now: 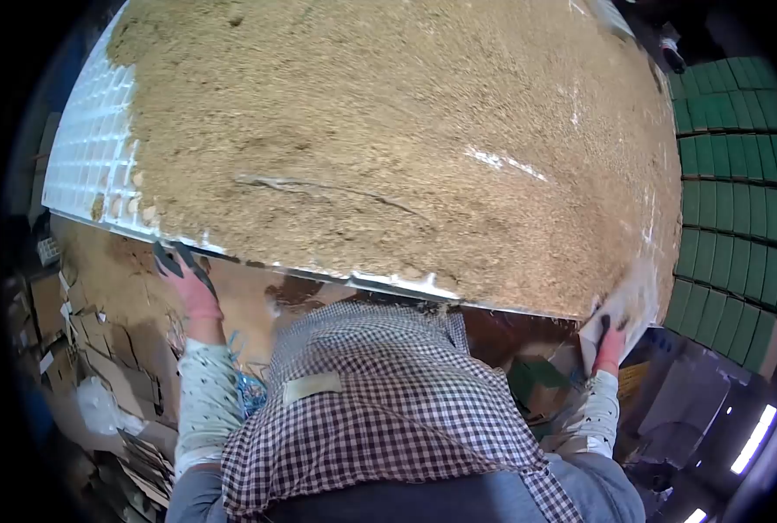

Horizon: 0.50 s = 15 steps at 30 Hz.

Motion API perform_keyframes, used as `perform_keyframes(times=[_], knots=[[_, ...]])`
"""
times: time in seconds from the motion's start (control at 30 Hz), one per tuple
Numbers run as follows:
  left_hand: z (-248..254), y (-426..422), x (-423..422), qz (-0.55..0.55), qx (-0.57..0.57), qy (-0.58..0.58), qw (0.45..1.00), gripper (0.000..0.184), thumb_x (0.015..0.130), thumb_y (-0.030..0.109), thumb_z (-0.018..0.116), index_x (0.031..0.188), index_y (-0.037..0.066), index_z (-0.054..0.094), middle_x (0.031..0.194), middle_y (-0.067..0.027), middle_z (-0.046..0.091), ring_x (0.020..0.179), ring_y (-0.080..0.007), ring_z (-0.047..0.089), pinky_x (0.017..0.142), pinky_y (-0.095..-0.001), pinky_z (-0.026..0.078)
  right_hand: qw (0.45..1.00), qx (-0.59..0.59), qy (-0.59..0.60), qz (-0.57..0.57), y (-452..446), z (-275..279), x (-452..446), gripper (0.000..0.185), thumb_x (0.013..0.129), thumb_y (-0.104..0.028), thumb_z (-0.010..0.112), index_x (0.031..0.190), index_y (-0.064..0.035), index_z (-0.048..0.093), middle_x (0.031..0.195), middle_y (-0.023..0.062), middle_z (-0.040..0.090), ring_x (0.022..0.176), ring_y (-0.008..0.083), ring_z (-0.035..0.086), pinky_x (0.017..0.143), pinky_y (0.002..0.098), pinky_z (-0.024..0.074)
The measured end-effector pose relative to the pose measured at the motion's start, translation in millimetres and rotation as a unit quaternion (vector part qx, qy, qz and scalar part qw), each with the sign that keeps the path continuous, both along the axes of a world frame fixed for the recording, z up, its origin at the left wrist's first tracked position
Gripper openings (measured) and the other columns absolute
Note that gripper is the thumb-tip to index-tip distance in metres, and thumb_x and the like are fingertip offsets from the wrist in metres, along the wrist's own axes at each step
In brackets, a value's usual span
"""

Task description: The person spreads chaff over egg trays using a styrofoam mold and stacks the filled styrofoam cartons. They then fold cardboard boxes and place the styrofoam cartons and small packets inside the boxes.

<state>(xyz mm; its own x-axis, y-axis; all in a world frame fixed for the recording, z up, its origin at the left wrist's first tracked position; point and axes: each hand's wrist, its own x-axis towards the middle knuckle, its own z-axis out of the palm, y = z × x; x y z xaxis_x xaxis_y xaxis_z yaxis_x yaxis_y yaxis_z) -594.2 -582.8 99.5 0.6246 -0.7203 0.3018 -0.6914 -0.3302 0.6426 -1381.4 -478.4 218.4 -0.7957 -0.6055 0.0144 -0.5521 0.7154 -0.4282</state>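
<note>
A wide layer of brown sawdust-like grain [362, 131] covers white gridded trays [88, 139], whose square cells show at the left. My left hand [190, 283], in a pink glove with dark fingertips, rests at the near rim with its fingers apart. My right hand [610, 344], gloved alike, is closed on a pale, blurred sheet-like piece [632, 301] at the near right corner. That piece's exact kind is unclear. A thin dark strand [336, 189] lies on the grain, and a white streak [503, 163] shows through it.
Green boxes [737, 205] stand in rows against the right side. Cardboard [101, 349] and a clear plastic bag [99, 408] lie below left. A green carton [536, 383] is under the near edge. A checked apron [380, 375] covers my front, close to the rim.
</note>
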Motion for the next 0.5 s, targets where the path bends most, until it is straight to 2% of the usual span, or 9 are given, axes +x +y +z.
perform_keyframes(times=[0.03, 0.07, 0.1, 0.17, 0.2, 0.27, 0.33, 0.47, 0.5], knots=[[23, 8, -13, 0.006, -0.031, 0.111, 0.993, 0.049, 0.095, 0.023, 0.048, 0.137, 0.003, 0.035, 0.140, -0.0221, 0.029, 0.126, -0.0358, 0.034, 0.106, -0.0401, 0.027, 0.988, 0.108, -0.088, -0.066, 25, -15, -22, 0.078, 0.078, -0.039, 0.062, 0.137, 0.0042, 0.034, 0.137, 0.0219, 0.042, 0.125, 0.0331, 0.042, 0.104, 0.0364, 0.0312], [26, 26, -5, 0.025, 0.023, 0.111, 0.993, 0.049, 0.096, 0.021, 0.047, 0.136, -0.002, 0.032, 0.141, -0.0189, 0.029, 0.128, -0.0287, 0.034, 0.106, -0.0373, 0.028, 0.991, 0.112, -0.047, -0.065, 23, -18, 12, 0.078, 0.078, -0.040, 0.061, 0.137, 0.0034, 0.034, 0.136, 0.0217, 0.043, 0.125, 0.0331, 0.042, 0.104, 0.0370, 0.0314], [12, 49, 11, 0.004, 0.015, 0.103, 0.995, 0.049, 0.096, 0.019, 0.047, 0.137, -0.002, 0.032, 0.141, -0.0183, 0.030, 0.127, -0.0282, 0.035, 0.105, -0.0370, 0.029, 0.992, 0.114, -0.005, -0.060, 11, -11, 70, 0.077, 0.079, -0.042, 0.061, 0.136, 0.0026, 0.035, 0.136, 0.0216, 0.043, 0.124, 0.0332, 0.043, 0.104, 0.0376, 0.0317], [-1, 95, 43, -0.018, 0.028, 0.089, 0.996, 0.049, 0.095, 0.017, 0.048, 0.138, -0.001, 0.030, 0.141, -0.0171, 0.031, 0.128, -0.0271, 0.035, 0.105, -0.0369, 0.030, 0.995, 0.099, 0.015, 0.011, -32, 1, 168, 0.074, 0.078, -0.042, 0.061, 0.136, -0.0005, 0.038, 0.135, 0.0206, 0.044, 0.124, 0.0335, 0.043, 0.104, 0.0384, 0.0317], [1, 116, 54, -0.022, 0.048, 0.085, 0.995, 0.051, 0.095, 0.016, 0.048, 0.139, 0.000, 0.029, 0.141, -0.0165, 0.032, 0.128, -0.0265, 0.034, 0.106, -0.0371, 0.030, 0.995, 0.064, 0.006, 0.071, -48, -19, 185, 0.072, 0.078, -0.041, 0.060, 0.136, -0.0040, 0.039, 0.133, 0.0204, 0.046, 0.122, 0.0348, 0.044, 0.103, 0.0403, 0.0327], [-9, 164, 94, -0.043, -0.002, 0.222, 0.974, 0.056, 0.092, 0.013, 0.050, 0.141, 0.003, 0.026, 0.145, -0.0187, 0.024, 0.133, -0.0315, 0.026, 0.109, -0.0387, 0.022, 0.978, 0.070, -0.011, 0.198, -94, -14, 277, 0.069, 0.076, -0.041, 0.060, 0.134, -0.0081, 0.043, 0.127, 0.0220, 0.050, 0.118, 0.0366, 0.047, 0.099, 0.0429, 0.0360], [-4, 210, 126, 0.040, 0.060, 0.216, 0.974, 0.055, 0.093, 0.014, 0.049, 0.141, 0.002, 0.026, 0.145, -0.0192, 0.023, 0.132, -0.0316, 0.027, 0.109, -0.0391, 0.022, 0.963, 0.127, 0.046, 0.235, -140, -16, 370, 0.070, 0.072, -0.046, 0.057, 0.131, -0.0092, 0.047, 0.123, 0.0217, 0.052, 0.115, 0.0364, 0.049, 0.095, 0.0463, 0.0383], [-83, 371, 189, 0.158, 0.126, 0.125, 0.971, 0.054, 0.094, 0.018, 0.047, 0.141, 0.002, 0.025, 0.146, -0.0200, 0.021, 0.132, -0.0315, 0.026, 0.109, -0.0397, 0.023, 0.919, 0.140, 0.124, 0.347, -216, -1, 564, 0.065, 0.072, -0.043, 0.055, 0.132, -0.0216, 0.047, 0.119, 0.0173, 0.055, 0.110, 0.0357, 0.052, 0.092, 0.0462, 0.0405], [-19, 360, 179, 0.221, 0.044, 0.291, 0.930, 0.054, 0.095, 0.020, 0.046, 0.141, 0.001, 0.024, 0.146, -0.0208, 0.021, 0.132, -0.0325, 0.026, 0.109, -0.0403, 0.023, 0.912, 0.124, 0.126, 0.371, -233, 0, 604, 0.062, 0.072, -0.042, 0.054, 0.130, -0.0213, 0.050, 0.118, 0.0172, 0.055, 0.110, 0.0357, 0.053, 0.091, 0.0473, 0.0405]])
